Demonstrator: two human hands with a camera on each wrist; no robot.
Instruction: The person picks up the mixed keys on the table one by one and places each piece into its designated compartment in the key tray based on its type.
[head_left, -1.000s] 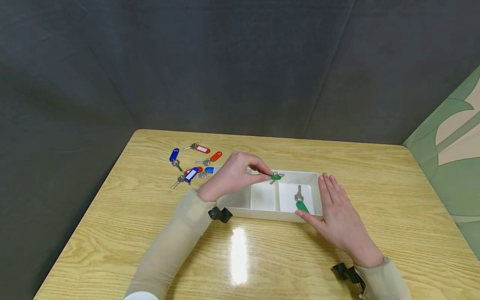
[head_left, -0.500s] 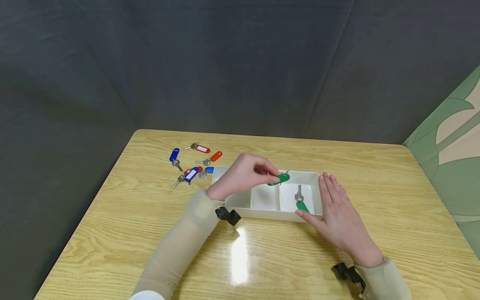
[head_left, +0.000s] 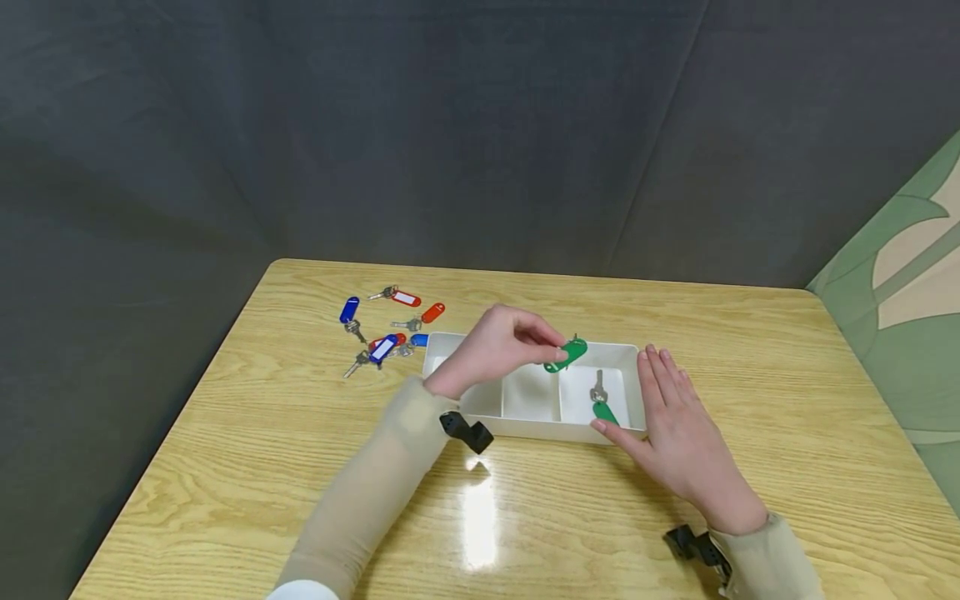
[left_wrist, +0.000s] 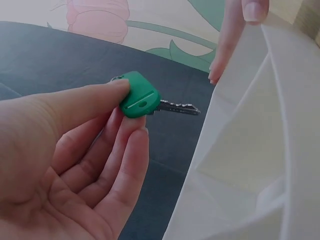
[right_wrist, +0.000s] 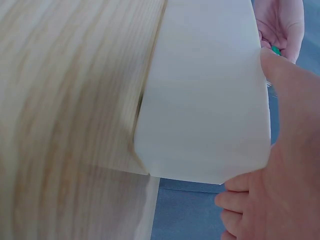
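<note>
Hands split around the white tray (head_left: 540,428): left hand (head_left: 495,343) pinching a green tag (head_left: 576,348) between thumb and fingers, its key (left_wrist: 180,107) jutting out beyond; right hand (head_left: 686,446) grasping nothing loose, fingers straight along the tray's right end, thumb at the near corner. Pinched tag held above the tray, toward the far wall, around the divider (head_left: 557,400) bounding the right-end compartment (head_left: 573,406). Inside that compartment, a second green tag (head_left: 603,412) with a grey key (head_left: 597,392). Left of the tray, on the counter (head_left: 225,467), red tags (head_left: 432,312) and blue tags (head_left: 349,309) with keys. For this carry, probably best to pinch lightly but surely, lift the key clear of the divider, and brace the tray without shoving. Compared with a second ago: pinched tag farther right over the tray, showing more of its face; no clear change in the bracing hand.
</note>
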